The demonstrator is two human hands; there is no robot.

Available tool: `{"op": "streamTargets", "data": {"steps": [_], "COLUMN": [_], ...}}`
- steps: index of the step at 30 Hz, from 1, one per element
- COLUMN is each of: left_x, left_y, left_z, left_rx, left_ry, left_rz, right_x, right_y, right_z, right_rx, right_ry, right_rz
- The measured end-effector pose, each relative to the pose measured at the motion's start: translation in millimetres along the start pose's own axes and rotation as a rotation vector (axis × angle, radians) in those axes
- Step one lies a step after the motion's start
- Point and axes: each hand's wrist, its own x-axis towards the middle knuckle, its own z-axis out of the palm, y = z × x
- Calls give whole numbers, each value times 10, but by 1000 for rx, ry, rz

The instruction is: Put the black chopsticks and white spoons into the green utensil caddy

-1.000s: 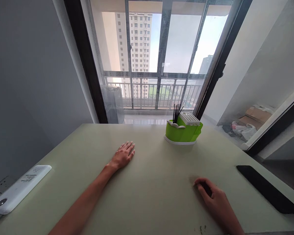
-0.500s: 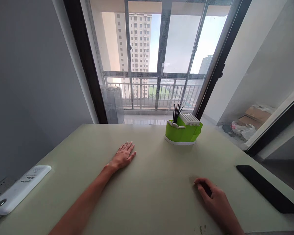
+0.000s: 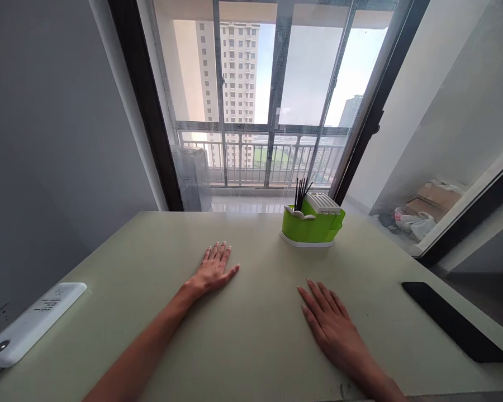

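My left hand rests palm down on the pale green tabletop, its fingers stretched forward and the thumb spread to the right. To the right, my right hand also lies flat with fingers extended, pointing forward and a little left. Neither hand holds anything. Beyond them stands a bright green utensil holder with a white base and a white slotted top. Thin black sticks and white spoon-shaped pieces show in its left section.
A long white device with a round dark spot lies at the table's left edge. A flat black strip lies at the right edge. Behind the table is a glass door with dark frames. Cardboard boxes sit outside at right.
My right hand has gone from curled fingers to lying flat, moving left and forward. The fingers and thumb of my left hand have spread a little wider.
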Motion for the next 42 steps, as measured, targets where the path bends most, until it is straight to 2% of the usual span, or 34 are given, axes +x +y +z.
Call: {"op": "streamTargets", "data": {"steps": [6, 12, 22, 28, 42], "left_x": [23, 21, -3, -3, 18], "left_y": [-49, -31, 25, 7, -33], "left_z": [82, 43, -38, -15, 35], "left_rx": [-21, -15, 9, -11, -31], "left_ry": [41, 24, 5, 31, 50], "left_rz": [29, 21, 2, 12, 21], "right_x": [183, 313, 555, 715, 757], "right_y": [-116, -177, -274, -348, -396], "right_z": [-57, -89, -22, 19, 10], "right_rx": [-13, -3, 18, 35, 39], "right_ry": [-77, -111, -94, -102, -109], "right_rz": [28, 65, 84, 102, 129]}}
